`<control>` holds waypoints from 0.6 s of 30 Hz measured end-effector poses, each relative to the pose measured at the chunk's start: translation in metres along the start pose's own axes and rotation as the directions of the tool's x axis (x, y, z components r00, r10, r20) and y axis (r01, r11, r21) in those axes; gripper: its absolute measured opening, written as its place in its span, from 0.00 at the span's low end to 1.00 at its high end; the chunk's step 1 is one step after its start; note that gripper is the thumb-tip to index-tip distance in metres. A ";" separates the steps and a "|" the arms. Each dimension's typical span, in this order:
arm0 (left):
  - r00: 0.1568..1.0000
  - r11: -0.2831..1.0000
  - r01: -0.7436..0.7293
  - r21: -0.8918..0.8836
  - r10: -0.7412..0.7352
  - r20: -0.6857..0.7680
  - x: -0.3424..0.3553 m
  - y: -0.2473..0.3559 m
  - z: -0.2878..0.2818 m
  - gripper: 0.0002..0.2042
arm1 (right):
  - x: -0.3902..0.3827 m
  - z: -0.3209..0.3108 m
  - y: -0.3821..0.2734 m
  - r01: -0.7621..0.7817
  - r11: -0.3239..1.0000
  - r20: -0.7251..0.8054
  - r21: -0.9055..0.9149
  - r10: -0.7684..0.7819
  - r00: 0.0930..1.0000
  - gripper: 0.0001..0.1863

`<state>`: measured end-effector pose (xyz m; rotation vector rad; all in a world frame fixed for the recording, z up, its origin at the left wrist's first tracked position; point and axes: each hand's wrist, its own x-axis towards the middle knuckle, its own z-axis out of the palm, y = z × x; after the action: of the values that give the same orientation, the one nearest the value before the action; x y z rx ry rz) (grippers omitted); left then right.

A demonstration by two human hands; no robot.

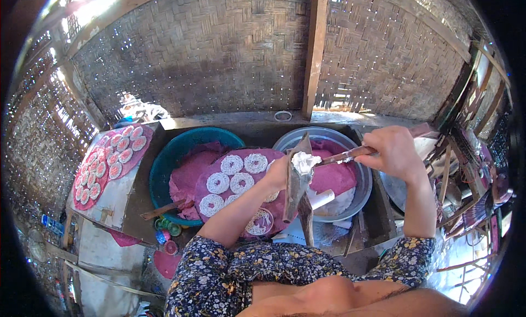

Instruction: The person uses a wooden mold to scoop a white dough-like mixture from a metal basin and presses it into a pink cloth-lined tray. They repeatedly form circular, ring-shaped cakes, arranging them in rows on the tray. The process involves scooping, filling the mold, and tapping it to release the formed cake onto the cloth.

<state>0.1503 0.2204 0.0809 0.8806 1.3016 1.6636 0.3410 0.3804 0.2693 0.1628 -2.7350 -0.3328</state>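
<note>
My left hand [278,173] is closed round a weathered wooden press-like tool [296,188] with a long handle pointing down toward me; its fingers are partly hidden behind the wood. A lump of sticky white dough [305,162] sits at the tool's top. My right hand [392,152] grips a flat wooden stick [356,152], its tip touching this dough. Below my left forearm lies a round pink sheet [252,180] bearing several lacy white dough rings [217,183]. One ring near me lies inside a thin round hoop [259,221].
A teal basin [159,169] on the left holds pink dough or cloth [183,180] and a wooden paddle. To the right, a grey basin [366,180] contains pink and white material. Several pink-and-white rounds [114,170] cover a pink sheet at far left. Woven walls [192,59] stand behind.
</note>
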 end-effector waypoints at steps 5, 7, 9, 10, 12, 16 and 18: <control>0.951 0.609 -0.178 0.773 0.309 -0.024 -0.012 0.012 0.017 0.20 | 0.011 0.010 -0.014 0.128 0.991 0.060 -0.040 -0.125 0.990 0.14; 0.956 0.544 -0.188 0.818 0.293 0.025 -0.008 0.007 0.018 0.20 | 0.018 0.022 -0.025 0.183 0.983 0.075 -0.031 -0.180 0.981 0.13; 0.968 0.583 -0.178 0.793 0.251 0.033 -0.004 0.003 0.018 0.21 | 0.022 0.033 -0.039 0.237 0.971 0.067 -0.038 -0.234 0.970 0.13; 0.976 0.654 -0.158 0.740 0.215 0.018 -0.001 0.002 0.017 0.21 | 0.022 0.037 -0.043 0.256 0.962 0.037 -0.097 -0.254 0.966 0.11; 0.990 0.712 -0.122 0.692 0.135 0.035 0.001 0.006 0.017 0.17 | 0.011 0.040 -0.045 0.266 0.957 -0.030 -0.116 -0.271 0.962 0.09; 0.997 0.947 0.065 0.314 -0.052 -0.051 0.000 -0.013 -0.026 0.20 | -0.004 0.008 -0.025 0.067 0.998 -0.290 -0.002 -0.064 0.955 0.08; 0.994 0.956 -0.008 0.293 0.039 -0.103 -0.002 0.005 -0.010 0.16 | -0.023 0.018 -0.015 -0.166 0.952 -0.421 0.257 0.265 0.867 0.09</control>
<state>0.1409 0.2138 0.0839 0.9916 1.6471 1.5785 0.3562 0.3730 0.2408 -0.0152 -2.2852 0.0627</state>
